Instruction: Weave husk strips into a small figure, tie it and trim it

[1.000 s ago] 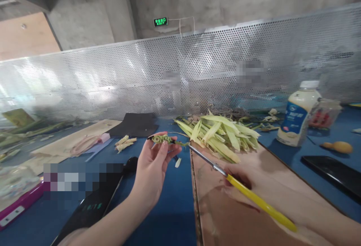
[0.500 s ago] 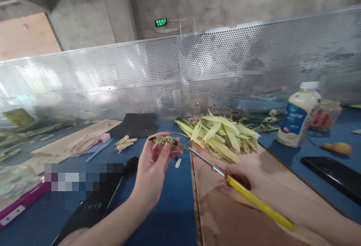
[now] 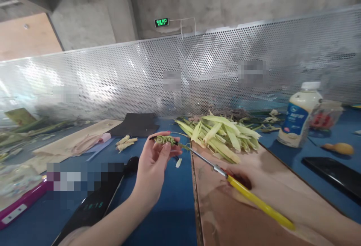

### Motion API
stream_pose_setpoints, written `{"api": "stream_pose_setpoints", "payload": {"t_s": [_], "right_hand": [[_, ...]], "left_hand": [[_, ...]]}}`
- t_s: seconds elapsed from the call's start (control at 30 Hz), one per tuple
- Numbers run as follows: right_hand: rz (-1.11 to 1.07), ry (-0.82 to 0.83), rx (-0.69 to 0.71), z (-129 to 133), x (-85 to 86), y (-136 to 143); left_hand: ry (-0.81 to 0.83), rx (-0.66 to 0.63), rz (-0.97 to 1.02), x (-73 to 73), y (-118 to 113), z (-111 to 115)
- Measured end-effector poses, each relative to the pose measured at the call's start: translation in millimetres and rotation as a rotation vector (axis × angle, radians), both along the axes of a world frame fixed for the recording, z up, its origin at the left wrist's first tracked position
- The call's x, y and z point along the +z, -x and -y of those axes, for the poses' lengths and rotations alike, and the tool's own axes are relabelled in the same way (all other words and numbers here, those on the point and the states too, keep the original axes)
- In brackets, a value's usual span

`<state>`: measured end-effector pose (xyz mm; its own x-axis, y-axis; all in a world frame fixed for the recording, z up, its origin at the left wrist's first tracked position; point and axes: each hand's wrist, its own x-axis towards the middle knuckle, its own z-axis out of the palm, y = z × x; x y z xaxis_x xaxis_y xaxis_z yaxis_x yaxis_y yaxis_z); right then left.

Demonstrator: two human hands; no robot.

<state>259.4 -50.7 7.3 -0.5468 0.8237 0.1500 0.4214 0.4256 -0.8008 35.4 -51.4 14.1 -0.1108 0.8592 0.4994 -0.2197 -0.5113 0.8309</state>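
Observation:
My left hand (image 3: pixel 153 159) pinches a small woven green leaf figure (image 3: pixel 165 140), with a coiled roundel near one end and dark tips. My right hand (image 3: pixel 248 180) is wrapped round a yellow-handled tool that looks like long-nose pliers (image 3: pixel 245 191). Its thin metal jaws reach left to the right end of the figure, at a green strand; whether they grip that strand I cannot make out. The right fingers are partly hidden behind the handle. Just beyond the hands, a heap of pale green husk-like leaves (image 3: pixel 217 133) lies on a brown board (image 3: pixel 225 216).
On the blue table (image 3: pixel 169 208), a milk bottle (image 3: pixel 299 114), a clear tub of red pieces (image 3: pixel 325 116) and a black phone (image 3: pixel 332 176) stand or lie right. Left are a dark digital device (image 3: pixel 93 204), a purple tool (image 3: pixel 25 204) and paper (image 3: pixel 67 139). Perforated metal (image 3: pixel 118 77) screens the back.
Almost nothing differs. The leaf figure and the tool keep their places; the view has shifted very slightly.

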Motion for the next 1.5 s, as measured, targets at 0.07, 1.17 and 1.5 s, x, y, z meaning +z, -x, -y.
{"api": "stream_pose_setpoints", "payload": {"t_s": [0.07, 1.17, 1.5], "right_hand": [[-0.005, 0.032, -0.006, 0.3, -1.9, 0.0], [-0.021, 0.198, 0.046, -9.9, -13.5, -5.6], [-0.235, 0.253, 0.182, -10.1, -14.7, -0.5]], "left_hand": [[-0.007, 0.006, 0.003, 0.0, 0.1, -0.7], [-0.007, 0.002, 0.015, -1.2, -1.1, -1.0], [-0.019, -0.001, 0.041, -0.7, -1.7, -0.1]]}}
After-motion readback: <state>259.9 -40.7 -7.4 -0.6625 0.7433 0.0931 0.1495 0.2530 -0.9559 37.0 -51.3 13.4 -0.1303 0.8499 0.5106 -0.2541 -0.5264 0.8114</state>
